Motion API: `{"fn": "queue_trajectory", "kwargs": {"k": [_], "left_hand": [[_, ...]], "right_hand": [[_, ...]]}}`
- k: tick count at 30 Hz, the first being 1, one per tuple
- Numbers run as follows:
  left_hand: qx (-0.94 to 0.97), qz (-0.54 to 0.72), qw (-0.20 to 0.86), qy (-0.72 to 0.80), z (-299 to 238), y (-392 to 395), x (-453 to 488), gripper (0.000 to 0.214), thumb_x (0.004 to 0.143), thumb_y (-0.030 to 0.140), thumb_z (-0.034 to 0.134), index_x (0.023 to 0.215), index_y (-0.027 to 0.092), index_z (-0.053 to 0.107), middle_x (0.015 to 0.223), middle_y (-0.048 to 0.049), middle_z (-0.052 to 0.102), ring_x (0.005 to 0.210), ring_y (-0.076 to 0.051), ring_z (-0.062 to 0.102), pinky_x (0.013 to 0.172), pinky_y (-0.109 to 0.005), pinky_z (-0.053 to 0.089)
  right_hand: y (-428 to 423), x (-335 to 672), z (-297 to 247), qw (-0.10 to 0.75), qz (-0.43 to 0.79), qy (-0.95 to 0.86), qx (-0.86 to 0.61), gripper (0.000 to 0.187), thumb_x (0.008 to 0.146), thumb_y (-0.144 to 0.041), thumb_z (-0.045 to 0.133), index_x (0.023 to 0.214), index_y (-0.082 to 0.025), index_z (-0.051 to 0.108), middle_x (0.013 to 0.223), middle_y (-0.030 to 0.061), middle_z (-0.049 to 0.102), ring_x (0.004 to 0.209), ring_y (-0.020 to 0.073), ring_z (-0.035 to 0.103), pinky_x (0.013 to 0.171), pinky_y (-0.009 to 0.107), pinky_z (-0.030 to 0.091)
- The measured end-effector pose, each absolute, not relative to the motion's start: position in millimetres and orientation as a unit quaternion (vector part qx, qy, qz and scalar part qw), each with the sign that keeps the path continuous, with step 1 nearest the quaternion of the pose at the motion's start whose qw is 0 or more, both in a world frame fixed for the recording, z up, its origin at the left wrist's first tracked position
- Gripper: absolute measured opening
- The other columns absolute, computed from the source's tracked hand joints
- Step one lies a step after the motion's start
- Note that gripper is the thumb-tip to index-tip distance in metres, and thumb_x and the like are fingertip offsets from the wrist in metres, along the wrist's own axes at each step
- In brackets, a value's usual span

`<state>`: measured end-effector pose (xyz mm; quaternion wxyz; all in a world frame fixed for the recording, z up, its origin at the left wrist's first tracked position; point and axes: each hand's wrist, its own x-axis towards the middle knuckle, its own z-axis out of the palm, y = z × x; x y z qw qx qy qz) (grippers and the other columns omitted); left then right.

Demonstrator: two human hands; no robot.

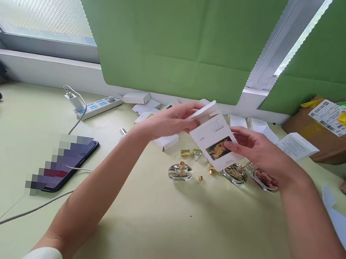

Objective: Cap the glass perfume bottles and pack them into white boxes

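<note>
Between my two hands, above the table, is a white carton (205, 138) with a dark picture of golden flowers on its face. My left hand (177, 119) grips the raised flap at its upper end. The lower right side of the carton is held by my right hand (248, 146), thumb across the picture. Below lie a small glass bottle (180, 172) with a gold neck, a tiny gold collar (200, 178) and a gold cap (185, 152). Another glass bottle (235, 174) and a reddish one (265, 179) sit under my right hand, partly hidden.
A phone (71, 166) with a white cable lies at left, below a power strip (102, 106). White boxes (136, 97) and paper pieces line the back edge. A taped brown parcel (330, 130) stands at right, near a paper sheet (345, 229). Green blinds (179, 36) hang behind.
</note>
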<state>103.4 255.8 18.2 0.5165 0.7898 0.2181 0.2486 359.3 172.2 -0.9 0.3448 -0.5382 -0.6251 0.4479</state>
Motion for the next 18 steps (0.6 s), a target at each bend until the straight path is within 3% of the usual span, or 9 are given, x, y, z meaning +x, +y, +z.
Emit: {"fn": "queue_trajectory", "kwargs": {"k": [5,10,15,18], "left_hand": [[0.853,0.108,0.48,0.175,22.4,254.1,95.4,0.069,0.088,0.029,0.062,0.148,0.033,0.027,0.126,-0.0072,0.062,0.113,-0.021,0.06,0.087,-0.034,0.051],[0.865,0.075,0.453,0.203,21.3,252.1,97.0,0.052,0.091,0.036,0.058,0.138,0.029,0.037,0.115,-0.0059,0.068,0.107,-0.02,0.063,0.078,-0.031,0.049],[0.868,0.052,0.45,0.204,21.7,250.5,98.5,0.039,0.093,0.039,0.054,0.127,0.027,0.04,0.122,-0.0056,0.066,0.106,-0.018,0.061,0.076,-0.029,0.048],[0.869,0.063,0.456,0.181,20.9,249.9,100.3,0.041,0.094,0.036,0.053,0.132,0.029,0.037,0.123,-0.0053,0.065,0.106,-0.017,0.061,0.076,-0.028,0.049]], "right_hand": [[167.3,379.0,11.4,0.368,0.422,-0.578,-0.593,0.054,0.075,-0.052,0.075,0.124,-0.037,0.061,0.121,0.0068,0.067,0.096,0.0285,0.07,0.069,0.039,0.061],[170.7,383.2,8.2,0.417,0.402,-0.544,-0.607,0.067,0.066,-0.049,0.082,0.127,-0.036,0.057,0.126,0.0107,0.063,0.086,0.0295,0.073,0.064,0.041,0.063],[172.6,377.6,7.8,0.47,0.38,-0.528,-0.597,0.078,0.063,-0.045,0.085,0.133,-0.036,0.052,0.093,0.0074,0.073,0.077,0.029,0.073,0.055,0.036,0.061],[172.5,373.9,7.7,0.485,0.374,-0.526,-0.59,0.077,0.063,-0.045,0.085,0.133,-0.035,0.053,0.089,0.0063,0.074,0.073,0.0269,0.073,0.053,0.032,0.061]]}}
